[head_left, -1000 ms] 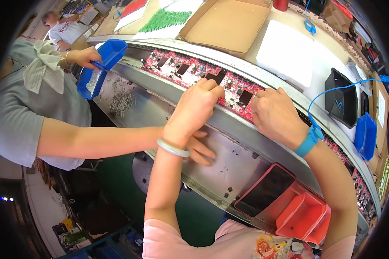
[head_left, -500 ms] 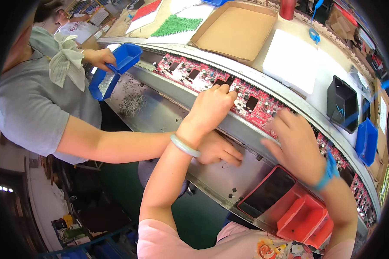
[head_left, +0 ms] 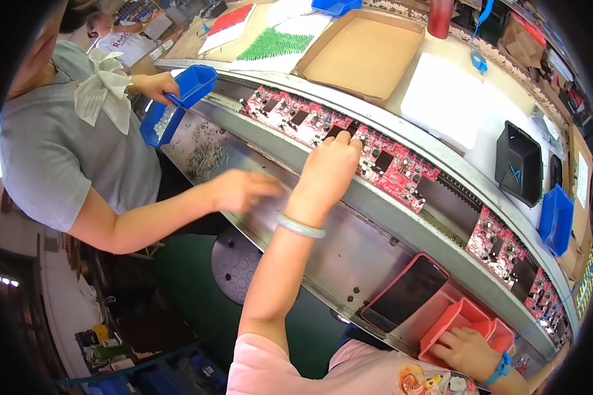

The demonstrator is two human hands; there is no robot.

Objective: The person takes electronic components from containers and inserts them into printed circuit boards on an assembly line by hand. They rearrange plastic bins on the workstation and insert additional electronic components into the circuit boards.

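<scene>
A workshop with a green floor (head_left: pixel 191 283) surrounds a long metal rail (head_left: pixel 382 197), which the lens bends into an arc. Red boards (head_left: pixel 398 178) lie along it, flat and glossy, studded with round capacitors and square black chips; a stretch of bare track parts the nearer run from those further right. The left hand (head_left: pixel 329 172) bears on this run, fingers bunched and curled down at the board; whether they pinch a part is hidden. A smooth, pale bangle (head_left: pixel 301 227) rings its wrist. Below the rail runs a dull steel trough (head_left: pixel 349 263) with a phone (head_left: pixel 408 289) in a red case and, beside it, an angular red bin (head_left: pixel 464 313) of plastic. The right hand (head_left: pixel 466 352) dips into that bin, fingers bent; I cannot tell what they grip. Beyond the rail sit a shallow cardboard tray (head_left: pixel 359 56), a white slab (head_left: pixel 441 99) and a deep black bin (head_left: pixel 520 161). At left, a co-worker in grey holds a blue bin (head_left: pixel 194 85) above a heap of thin wires (head_left: pixel 207 155).

Half a second ago the right hand was over the boards; the left has stayed at its spot. The co-worker's blurred free hand (head_left: pixel 244 189) has drawn back from beneath the left forearm.
</scene>
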